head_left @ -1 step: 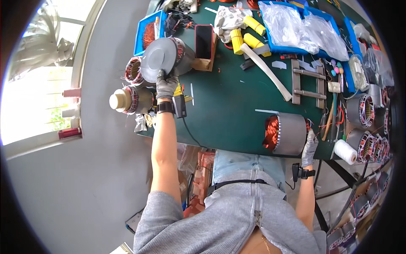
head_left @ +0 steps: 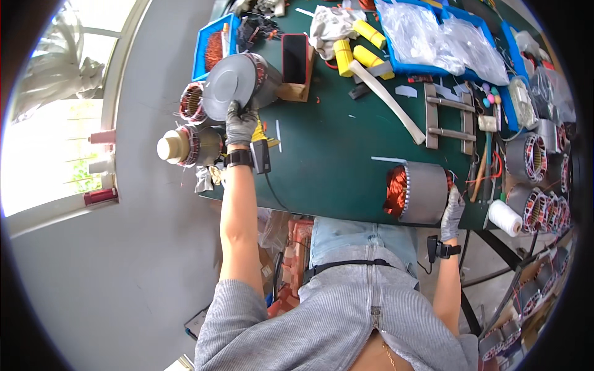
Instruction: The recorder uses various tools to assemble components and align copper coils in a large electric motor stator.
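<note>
My left hand (head_left: 241, 125), in a grey glove, grips the lower edge of a round grey disc (head_left: 228, 83). The disc covers the near end of a grey motor stator (head_left: 267, 80) standing at the far left of the table. My right hand (head_left: 453, 211), also gloved, is closed at the right end of another motor stator (head_left: 424, 193) that lies on its side near the front edge. Red-brown copper windings (head_left: 396, 190) bulge from that stator's left end. The right fingertips are partly hidden behind its rim.
Beside the left hand stand a stator with a cream plug (head_left: 174, 147) and a black corded device (head_left: 261, 157). A phone (head_left: 295, 59) lies on a wooden block. Farther right are a white-handled tool (head_left: 393, 106), a metal frame (head_left: 450, 117), a mallet (head_left: 487, 125) and a white thread spool (head_left: 505, 217).
The whole view has shifted very slightly. Both hands keep their places on the disc and the stator.
</note>
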Tool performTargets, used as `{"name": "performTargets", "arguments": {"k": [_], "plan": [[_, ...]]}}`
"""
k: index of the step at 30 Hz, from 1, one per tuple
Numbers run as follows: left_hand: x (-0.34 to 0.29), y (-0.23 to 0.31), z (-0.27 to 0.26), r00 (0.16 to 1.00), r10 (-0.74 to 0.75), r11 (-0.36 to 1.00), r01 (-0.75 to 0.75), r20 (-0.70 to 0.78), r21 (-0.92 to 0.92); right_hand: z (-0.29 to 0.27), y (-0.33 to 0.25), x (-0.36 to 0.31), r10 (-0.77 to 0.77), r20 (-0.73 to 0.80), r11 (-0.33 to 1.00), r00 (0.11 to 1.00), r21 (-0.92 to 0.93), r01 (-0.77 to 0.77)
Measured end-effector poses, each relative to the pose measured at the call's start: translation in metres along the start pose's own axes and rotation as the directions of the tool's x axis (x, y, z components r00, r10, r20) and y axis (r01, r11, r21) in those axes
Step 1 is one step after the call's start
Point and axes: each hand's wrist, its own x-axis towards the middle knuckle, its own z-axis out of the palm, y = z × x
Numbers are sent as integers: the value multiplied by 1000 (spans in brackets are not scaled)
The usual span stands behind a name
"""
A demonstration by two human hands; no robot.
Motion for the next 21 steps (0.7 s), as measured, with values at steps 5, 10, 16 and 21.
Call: {"name": "performTargets", "arguments": {"k": [5,10,16,21], "plan": [[-69,-21,-36,973,-30,930,-56,229,364,2,-4,-8,-30,-52,997,998,-66,27],[-163,-90,-79,895,-446,691,354,-13,630,7,-2,-11,-19,-103,998,994,59,26],[-182,-160,-129,831,-527,568,498,-175,656,2,0,-9,36,-18,995,999,96,-34],[-173,-161,-137,782,-532,314,539,-325,782,-6,5,-8,45,51,996,998,69,-49]]}}
